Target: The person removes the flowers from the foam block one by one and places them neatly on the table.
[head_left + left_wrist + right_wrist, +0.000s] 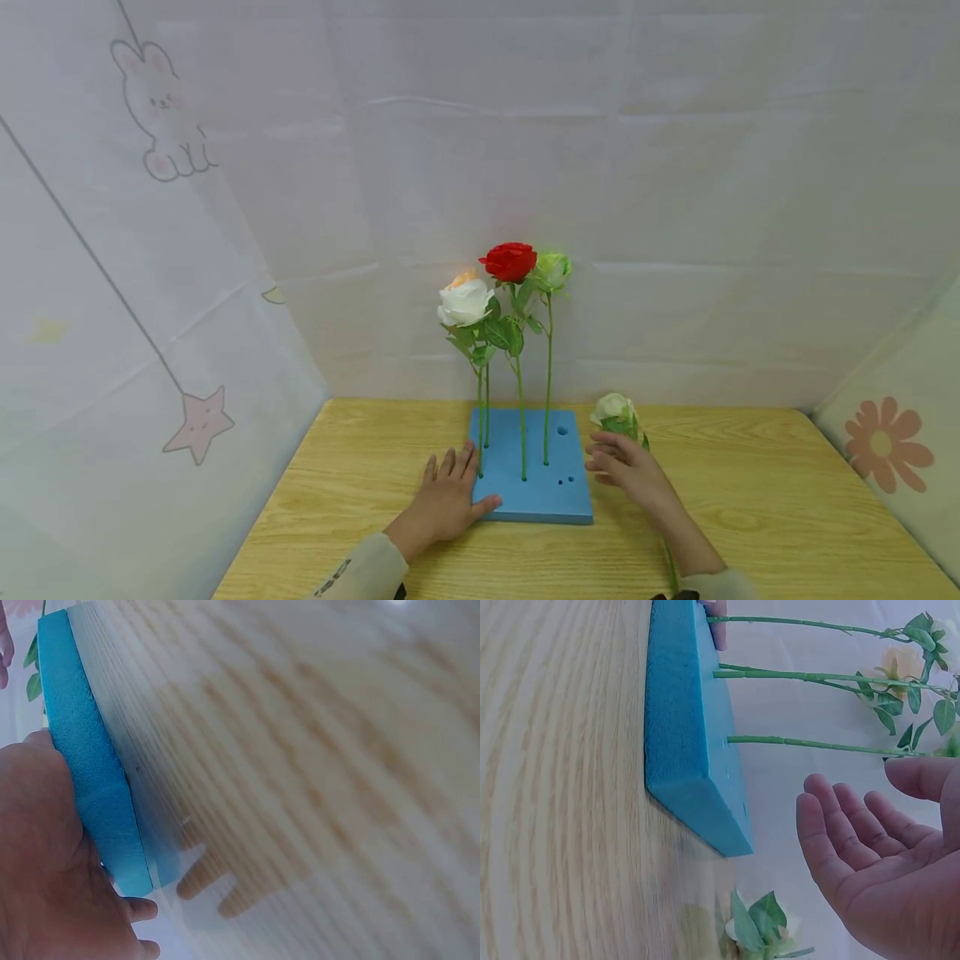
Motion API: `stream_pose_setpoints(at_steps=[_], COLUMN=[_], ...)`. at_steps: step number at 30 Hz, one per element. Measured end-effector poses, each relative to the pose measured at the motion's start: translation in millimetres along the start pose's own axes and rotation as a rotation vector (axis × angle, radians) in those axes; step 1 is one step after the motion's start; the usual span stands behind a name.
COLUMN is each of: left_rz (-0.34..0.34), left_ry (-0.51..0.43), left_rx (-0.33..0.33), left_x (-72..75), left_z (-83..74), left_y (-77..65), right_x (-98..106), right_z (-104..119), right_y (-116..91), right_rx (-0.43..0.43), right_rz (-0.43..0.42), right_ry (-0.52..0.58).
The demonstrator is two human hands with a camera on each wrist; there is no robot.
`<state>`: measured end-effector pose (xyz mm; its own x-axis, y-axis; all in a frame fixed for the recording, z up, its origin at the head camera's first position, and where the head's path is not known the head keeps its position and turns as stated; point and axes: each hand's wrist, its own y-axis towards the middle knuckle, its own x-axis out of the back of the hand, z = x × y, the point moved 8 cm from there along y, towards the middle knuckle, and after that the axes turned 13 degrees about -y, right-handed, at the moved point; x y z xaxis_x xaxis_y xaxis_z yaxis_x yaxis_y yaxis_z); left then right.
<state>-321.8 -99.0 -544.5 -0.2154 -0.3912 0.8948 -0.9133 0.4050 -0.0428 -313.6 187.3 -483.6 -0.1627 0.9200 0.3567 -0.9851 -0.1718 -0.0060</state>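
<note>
A blue foam board [532,500] lies on the wooden table with several artificial roses upright in it. A red rose [510,262], a white rose [465,302], a pale green rose [553,272] and a partly hidden orange rose [462,278] are on their stems. My left hand [442,502] rests at the board's left edge, fingers spread, thumb on the front corner; the left wrist view shows the hand [45,847] against the board's side. Holding nothing, my right hand [628,473] hovers right of the board, fingers loosely bent. Beside it lies a cream rose [615,408], its stem partly hidden by my arm.
Small holes [562,431] show in the board's right part. The wood-grain table [360,467] extends to both sides. Pale printed cloth [675,208] hangs behind it and on the left and right.
</note>
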Motion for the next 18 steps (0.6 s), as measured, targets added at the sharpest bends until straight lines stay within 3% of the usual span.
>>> stream_pose_setpoints(at_steps=[18], left_rz=[0.001], left_ry=[0.011], left_rx=[0.014], left_x=[-0.3], left_z=[1.0], left_y=[-0.7], right_x=[-20.5], right_z=[12.7], right_y=[16.5], right_rx=[0.06], right_rz=[-0.016], right_ry=[0.019])
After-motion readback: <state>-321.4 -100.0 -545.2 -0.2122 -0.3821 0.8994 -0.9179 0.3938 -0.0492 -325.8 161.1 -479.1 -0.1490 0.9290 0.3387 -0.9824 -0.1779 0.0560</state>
